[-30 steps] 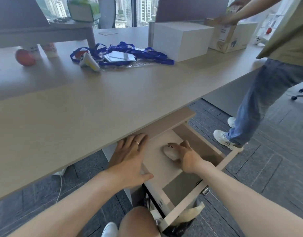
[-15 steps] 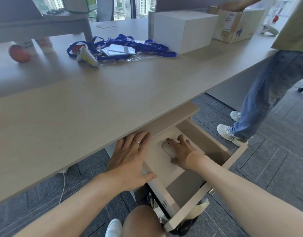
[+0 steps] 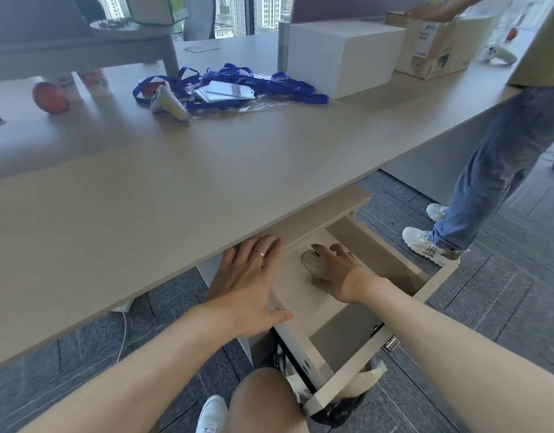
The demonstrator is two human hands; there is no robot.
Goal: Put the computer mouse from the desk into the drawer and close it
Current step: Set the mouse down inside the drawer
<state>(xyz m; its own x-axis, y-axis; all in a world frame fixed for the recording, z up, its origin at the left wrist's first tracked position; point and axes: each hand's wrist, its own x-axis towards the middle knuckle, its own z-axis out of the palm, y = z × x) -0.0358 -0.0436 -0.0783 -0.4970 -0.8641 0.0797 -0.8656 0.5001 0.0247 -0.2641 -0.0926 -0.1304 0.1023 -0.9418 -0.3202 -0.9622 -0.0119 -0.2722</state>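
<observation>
A beige computer mouse (image 3: 313, 262) lies on the floor of the open drawer (image 3: 350, 381) under the desk (image 3: 182, 189). My right hand (image 3: 335, 270) rests over the mouse inside the drawer, fingers curled around its right side. My left hand (image 3: 247, 285) lies flat with fingers spread on the drawer's left side rail, just under the desk edge, holding nothing. The drawer is pulled far out, and its front panel is near my knee.
Another person (image 3: 488, 170) in jeans and white shoes stands to the right of the desk, hands on a cardboard box (image 3: 432, 54). On the desk lie blue lanyards (image 3: 238, 85), a white box (image 3: 341, 54), a white controller (image 3: 168, 103) and a red ball (image 3: 50, 97).
My right hand has pushed the mouse a little deeper into the drawer and set it down. The left hand stayed on the drawer's left rail. My head has shifted slightly.
</observation>
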